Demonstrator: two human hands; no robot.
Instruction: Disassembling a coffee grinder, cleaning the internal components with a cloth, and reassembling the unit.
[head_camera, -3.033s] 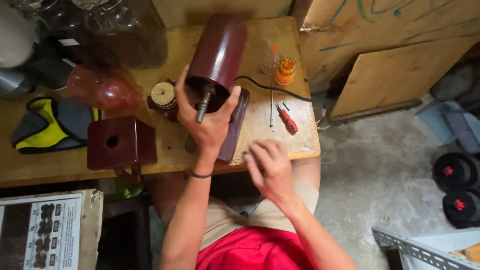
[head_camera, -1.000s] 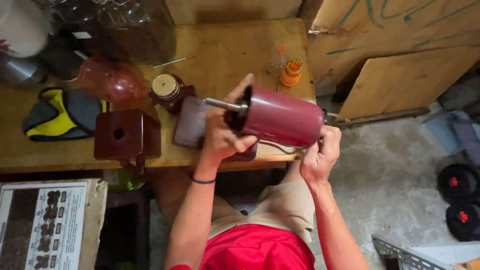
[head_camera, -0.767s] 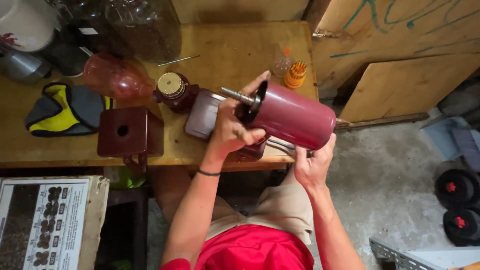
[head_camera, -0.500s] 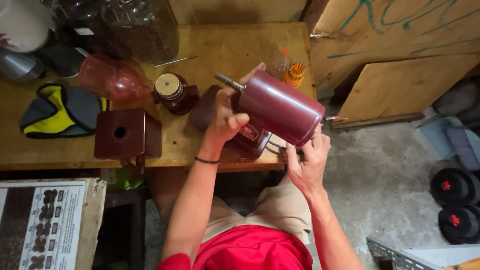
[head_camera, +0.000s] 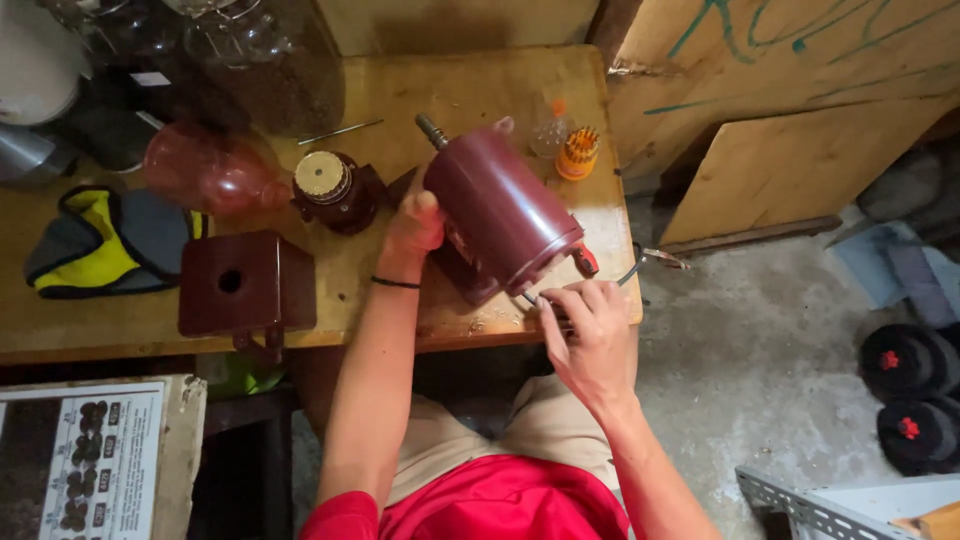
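Gripping the maroon motor housing (head_camera: 503, 215) with the left hand (head_camera: 412, 226), fingers wrapped round its side near the shaft end; the housing sits tilted over the wooden bench (head_camera: 300, 310), metal shaft (head_camera: 431, 131) pointing up and away toward the back; right hand (head_camera: 590, 335) is at the lower end of the housing, fingers pinched shut on what looks like a thin tool (head_camera: 540, 303), though it's too small to say what kind; a red-handled screwdriver (head_camera: 585, 261) lies on the bench just beside that end. Left of the hand there's a round dark piece with a pale top (head_camera: 330, 185), and a square maroon box with a hole (head_camera: 245, 283) nearer the bench edge; a reddish glass jar (head_camera: 205, 172) and a yellow and grey glove (head_camera: 100, 240) are further left; orange bit holder (head_camera: 578, 152) stands at the back right corner.
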